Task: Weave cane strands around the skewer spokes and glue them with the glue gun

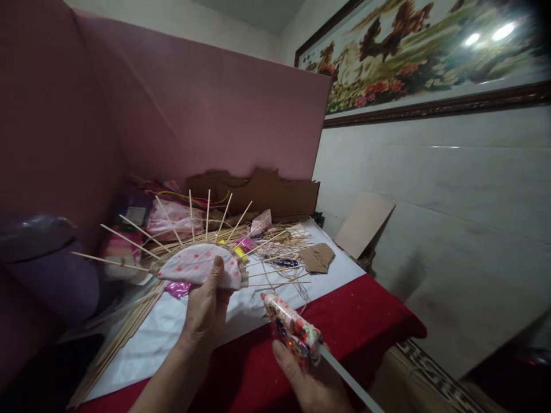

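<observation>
My left hand [209,307] grips a half-round piece covered in pink spotted fabric [189,264], thumb on its face. Thin wooden sticks [208,215] fan out from the curved edge of this piece, which is held up above the table. In my right hand [303,373] is a glue gun [293,321] with a floral pattern. Its nozzle points up and left, toward the fabric piece but apart from it. From its back end a long whitish glue stick [350,378] sticks out. My right fingers are mostly hidden behind the gun's body.
White paper [142,350] lies over a red cloth [365,315] on the table. Loose sticks and twine [279,249], a torn cardboard piece [317,258] and folded pink fabric [172,218] lie behind. A purple bin [55,281] stands left; cardboard [258,195] leans at the back.
</observation>
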A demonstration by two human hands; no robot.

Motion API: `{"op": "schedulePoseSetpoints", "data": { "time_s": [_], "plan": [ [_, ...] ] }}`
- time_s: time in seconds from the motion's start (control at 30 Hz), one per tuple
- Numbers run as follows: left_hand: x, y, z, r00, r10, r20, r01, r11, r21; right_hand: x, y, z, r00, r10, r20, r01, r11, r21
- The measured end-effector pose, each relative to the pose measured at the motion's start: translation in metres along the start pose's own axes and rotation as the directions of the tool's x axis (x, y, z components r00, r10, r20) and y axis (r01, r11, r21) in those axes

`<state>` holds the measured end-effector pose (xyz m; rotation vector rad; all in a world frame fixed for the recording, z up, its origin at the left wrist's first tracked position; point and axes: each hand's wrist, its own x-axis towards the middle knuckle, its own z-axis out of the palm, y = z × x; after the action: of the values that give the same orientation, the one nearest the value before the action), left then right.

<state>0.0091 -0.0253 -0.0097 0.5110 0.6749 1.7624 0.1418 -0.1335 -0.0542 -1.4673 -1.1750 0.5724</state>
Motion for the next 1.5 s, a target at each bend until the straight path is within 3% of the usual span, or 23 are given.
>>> {"op": "schedulePoseSetpoints", "data": {
  "time_s": [0.13, 0.27, 0.43, 0.73, 0.83, 1.03, 1.2, 1.33, 1.43, 1.5],
  "plan": [
    [-0.001, -0.001, 0.000, 1.000, -0.001, 0.004, 0.001, 1.000, 0.020, 0.001, 0.000, 0.012, 0.996, -0.087, -0.014, 0.087, 0.996, 0.001],
    [-0.004, 0.000, 0.000, 1.000, 0.010, -0.005, -0.009, 1.000, 0.016, 0.000, 0.011, 0.015, 0.982, -0.154, -0.107, 0.150, 0.988, -0.048],
    [-0.005, 0.001, 0.001, 0.999, 0.021, 0.043, -0.020, 1.000, -0.011, -0.003, 0.023, 0.019, 0.975, -0.171, -0.141, 0.162, 0.984, -0.075],
    [-0.006, 0.002, 0.004, 1.000, 0.009, 0.027, -0.009, 1.000, -0.020, 0.002, 0.024, 0.022, 0.967, -0.181, -0.181, 0.173, 0.983, -0.057],
    [-0.007, 0.003, 0.003, 0.999, 0.021, 0.040, -0.020, 0.999, -0.026, 0.002, 0.023, 0.021, 0.975, -0.151, -0.163, 0.149, 0.988, -0.023],
    [-0.006, 0.001, 0.000, 0.999, 0.012, 0.033, -0.012, 1.000, -0.008, 0.001, 0.026, 0.021, 0.988, 0.013, -0.154, -0.018, 0.999, -0.032],
    [-0.005, 0.000, 0.002, 1.000, 0.003, 0.027, -0.003, 1.000, 0.003, 0.003, 0.038, 0.025, 0.984, 0.041, -0.173, -0.051, 0.997, -0.053],
    [-0.006, 0.001, 0.003, 1.000, 0.000, 0.018, 0.000, 1.000, -0.010, 0.010, 0.046, 0.029, 0.968, -0.134, -0.214, 0.121, 0.990, -0.071],
    [-0.007, 0.001, 0.003, 1.000, -0.008, 0.007, 0.008, 1.000, -0.008, 0.015, 0.040, 0.028, 0.951, -0.283, -0.124, 0.276, 0.959, -0.073],
    [-0.007, 0.001, 0.003, 1.000, -0.016, -0.003, 0.016, 1.000, -0.004, 0.016, 0.033, 0.026, 0.949, -0.308, -0.064, 0.302, 0.950, -0.078]
  ]
}}
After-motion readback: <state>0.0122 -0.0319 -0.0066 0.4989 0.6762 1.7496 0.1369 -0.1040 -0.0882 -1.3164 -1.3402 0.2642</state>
